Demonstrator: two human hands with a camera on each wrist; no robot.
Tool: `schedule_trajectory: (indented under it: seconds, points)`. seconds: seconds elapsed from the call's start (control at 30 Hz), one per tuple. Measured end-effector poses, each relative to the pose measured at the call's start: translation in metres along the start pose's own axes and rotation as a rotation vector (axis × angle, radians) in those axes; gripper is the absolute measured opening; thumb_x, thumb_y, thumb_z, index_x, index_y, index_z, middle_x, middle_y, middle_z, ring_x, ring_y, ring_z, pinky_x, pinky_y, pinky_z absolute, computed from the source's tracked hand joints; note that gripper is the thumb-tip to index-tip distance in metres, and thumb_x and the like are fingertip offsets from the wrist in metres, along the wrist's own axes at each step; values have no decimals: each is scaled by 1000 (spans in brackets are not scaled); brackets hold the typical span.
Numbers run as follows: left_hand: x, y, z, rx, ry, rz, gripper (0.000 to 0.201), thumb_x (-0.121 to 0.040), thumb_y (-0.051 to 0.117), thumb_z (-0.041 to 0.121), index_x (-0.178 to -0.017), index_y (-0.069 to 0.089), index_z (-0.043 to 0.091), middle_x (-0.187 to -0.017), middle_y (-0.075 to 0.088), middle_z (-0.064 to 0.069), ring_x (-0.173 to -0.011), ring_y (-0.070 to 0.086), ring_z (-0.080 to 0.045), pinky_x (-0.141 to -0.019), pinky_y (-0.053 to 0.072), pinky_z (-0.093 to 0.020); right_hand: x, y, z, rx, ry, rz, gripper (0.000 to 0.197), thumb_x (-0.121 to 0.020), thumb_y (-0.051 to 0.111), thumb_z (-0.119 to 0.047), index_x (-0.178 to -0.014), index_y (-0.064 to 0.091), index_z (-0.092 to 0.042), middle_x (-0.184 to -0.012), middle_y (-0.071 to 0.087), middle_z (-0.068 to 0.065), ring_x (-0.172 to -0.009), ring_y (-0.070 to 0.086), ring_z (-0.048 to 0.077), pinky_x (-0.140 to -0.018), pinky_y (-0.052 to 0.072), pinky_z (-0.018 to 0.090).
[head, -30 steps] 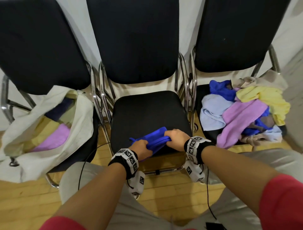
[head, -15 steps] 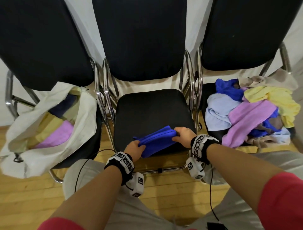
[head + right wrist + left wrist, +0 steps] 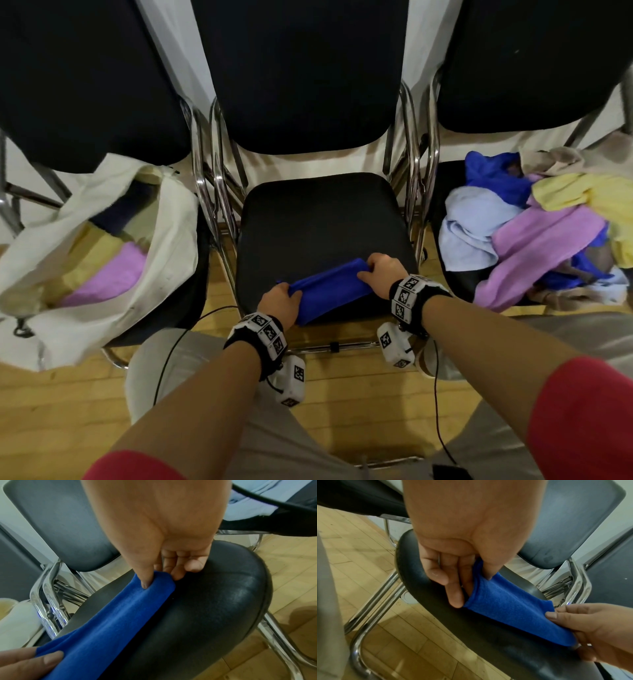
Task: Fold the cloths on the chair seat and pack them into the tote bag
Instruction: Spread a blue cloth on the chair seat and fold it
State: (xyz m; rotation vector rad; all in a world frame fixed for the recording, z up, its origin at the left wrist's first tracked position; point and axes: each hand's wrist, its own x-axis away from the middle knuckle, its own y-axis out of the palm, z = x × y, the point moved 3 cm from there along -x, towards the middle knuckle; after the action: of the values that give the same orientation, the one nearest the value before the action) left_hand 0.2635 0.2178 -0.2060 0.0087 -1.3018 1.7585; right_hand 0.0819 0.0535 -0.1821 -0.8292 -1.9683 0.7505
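- A folded royal-blue fleece cloth (image 3: 330,293) lies as a long narrow band on the black padded seat of the middle chair (image 3: 325,222), near the seat's front edge, running from the front left corner toward the right edge.
- The left hand (image 3: 280,303) holds the cloth's left end: in the left wrist view the thumb lies on top of the fabric and the fingers (image 3: 453,588) reach down beside and beneath it, pinching the end.
- The right hand (image 3: 382,275) pinches the cloth's right end; in the right wrist view the thumb presses into the top of the fabric while the other fingers (image 3: 178,566) curl under its edge against the seat.
- The cloth is stretched flat between the two hands and rests on the seat.
- An open cream canvas tote bag (image 3: 171,240) sits on the left chair, with folded lilac, yellow and dark cloths inside.
- A loose pile of unfolded cloths (image 3: 534,236) in lilac, pale blue, yellow, blue and beige covers the seat of the right chair.
- Both wrists carry black bands with square-patterned white markers.
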Motion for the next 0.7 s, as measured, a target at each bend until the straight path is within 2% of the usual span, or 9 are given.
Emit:
schedule_trajectory:
  seconds: [0.1,0.2,0.33,0.43,0.53,0.63,0.7]
  points:
    - [-4,0,-2,11,-26,-14,27,-98,50,42,-108,58,18,-103,67,-8,-88,67,-26,-83,58,-39,-3,2,-1,10,33,-7,35,-94,64,-37,-122,55,-19,-105,61,2,-86,56,17,-74,47,30]
    - [-5,-1,-5,59,-86,-32,25,-94,55,42,-107,54,21,-98,66,-6,-81,70,-26,-78,61,-41,-5,2,-5,54,40,-55,38,-94,63,-37,-125,55,-16,-111,62,4,-89,55,17,-75,47,30]
    - [-2,-4,-3,74,-127,-23,27,-94,58,40,-111,51,20,-103,64,-5,-89,67,-25,-83,58,-40,-4,-1,-6,-13,86,-92,32,-92,65,-34,-117,60,-14,-104,62,3,-93,61,18,-78,51,30]
    - [2,-7,-2,52,-148,-32,32,-95,57,39,-116,48,18,-104,64,-7,-87,67,-25,-78,57,-37,1,-5,-9,-148,87,-69,26,-88,70,-31,-109,62,-17,-99,62,0,-86,60,13,-68,49,25]
    - [6,-13,0,80,-179,-59,36,-91,59,39,-116,42,19,-102,63,-8,-81,71,-29,-76,61,-41,12,-12,-21,-305,21,-10,21,-82,73,-24,-100,62,-20,-97,62,0,-85,61,13,-64,48,23]
    - [14,-30,7,92,-126,-27,41,-87,64,30,-119,41,20,-109,60,-6,-94,65,-28,-84,56,-40,27,-23,-43,-365,-111,88,19,-78,74,-16,-90,60,-19,-87,61,-2,-76,58,13,-58,41,20]
    - [19,-39,15,143,-31,-1,55,-79,69,27,-127,44,20,-119,58,-7,-105,61,-27,-89,53,-40,39,-30,-61,-381,-225,98,22,-77,73,-11,-92,59,-19,-83,62,-2,-70,56,10,-58,42,20]
